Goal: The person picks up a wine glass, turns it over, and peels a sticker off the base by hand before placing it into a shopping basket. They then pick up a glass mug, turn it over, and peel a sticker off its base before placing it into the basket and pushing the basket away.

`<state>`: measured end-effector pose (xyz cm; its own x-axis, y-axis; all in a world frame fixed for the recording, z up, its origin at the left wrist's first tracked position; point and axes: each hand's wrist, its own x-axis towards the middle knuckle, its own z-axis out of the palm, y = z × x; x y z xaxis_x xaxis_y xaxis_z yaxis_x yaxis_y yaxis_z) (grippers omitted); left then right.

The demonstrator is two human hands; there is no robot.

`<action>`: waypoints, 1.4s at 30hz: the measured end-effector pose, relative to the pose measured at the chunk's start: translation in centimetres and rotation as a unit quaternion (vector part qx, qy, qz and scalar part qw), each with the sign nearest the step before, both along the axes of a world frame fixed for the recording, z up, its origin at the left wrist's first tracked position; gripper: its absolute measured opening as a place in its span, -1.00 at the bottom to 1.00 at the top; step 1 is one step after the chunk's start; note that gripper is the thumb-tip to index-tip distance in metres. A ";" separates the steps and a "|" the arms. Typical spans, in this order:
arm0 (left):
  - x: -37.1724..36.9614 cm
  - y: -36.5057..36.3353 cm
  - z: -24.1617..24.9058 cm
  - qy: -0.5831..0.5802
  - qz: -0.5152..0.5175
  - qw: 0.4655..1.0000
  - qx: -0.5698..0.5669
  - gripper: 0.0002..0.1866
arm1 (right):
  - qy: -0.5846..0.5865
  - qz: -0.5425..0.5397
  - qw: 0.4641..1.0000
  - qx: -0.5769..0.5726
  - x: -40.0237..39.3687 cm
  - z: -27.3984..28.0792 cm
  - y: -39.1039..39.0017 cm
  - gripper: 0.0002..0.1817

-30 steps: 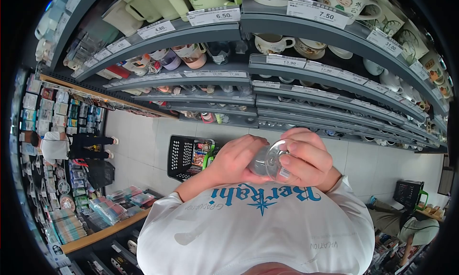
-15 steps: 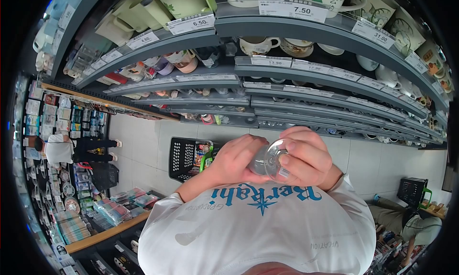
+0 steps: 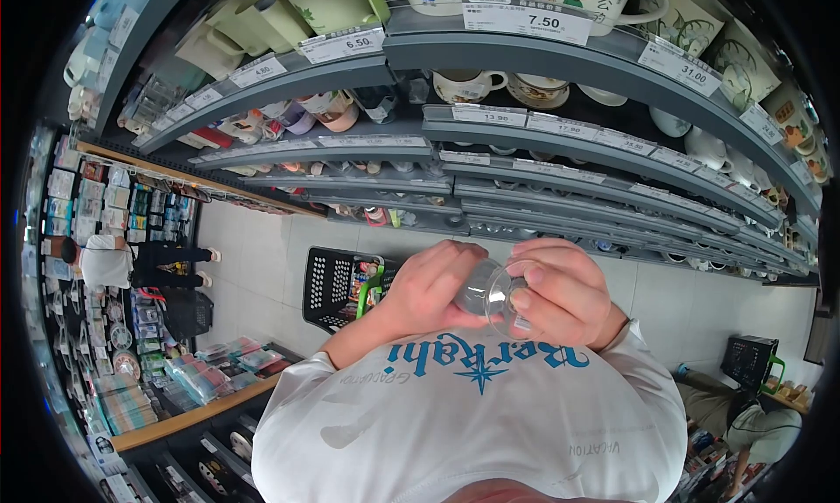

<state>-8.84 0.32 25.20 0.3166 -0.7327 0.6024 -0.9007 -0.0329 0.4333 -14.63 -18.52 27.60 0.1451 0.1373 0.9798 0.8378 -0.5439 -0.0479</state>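
Note:
Held in front of my chest is a clear footed glass [image 3: 477, 291], tilted on its side. My left hand [image 3: 435, 286] is closed around its bowl. At the other end, my right hand [image 3: 564, 295] grips the round foot between thumb and fingers. A small white label shows on the foot near my right fingertips. The rim of the bowl is hidden behind my left hand.
Shelves [image 3: 604, 61] of mugs and cups with price tags curve across the front. On the floor, a black shopping basket [image 3: 328, 286] with a green handle holds packaged goods. One person [image 3: 109, 261] stands far left; another [image 3: 761, 420] is at lower right.
The glass has turned slightly in my hands, so its foot faces me less directly. My right fingers have shifted a little on the foot, and the shelves appear slightly moved in view.

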 end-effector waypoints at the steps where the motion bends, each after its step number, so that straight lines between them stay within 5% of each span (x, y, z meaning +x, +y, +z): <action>1: 0.0 0.0 0.0 0.000 0.003 1.000 -0.001 -0.28 | 0.000 0.003 1.000 -0.001 0.1 0.0 0.0 -0.77; 25: 0.6 5.6 -0.9 0.022 0.066 0.997 -0.031 -0.28 | 0.094 0.031 0.995 -0.019 2.2 -0.1 4.8 -0.68; 37: 1.1 11.1 -1.4 0.048 0.127 0.989 -0.052 -0.26 | 0.106 0.120 0.987 -0.023 6.6 -0.5 10.0 -0.76; 42: 0.4 14.5 -1.3 0.160 0.140 0.977 -0.026 -0.34 | 0.124 0.207 0.970 -0.021 8.5 -0.7 13.5 -0.69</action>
<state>-8.44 14.81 23.86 0.6784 -0.5614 0.4740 -0.6776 -0.2287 0.6989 -6.08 -5.06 26.85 0.3002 0.2742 0.9136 0.9503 -0.1691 -0.2615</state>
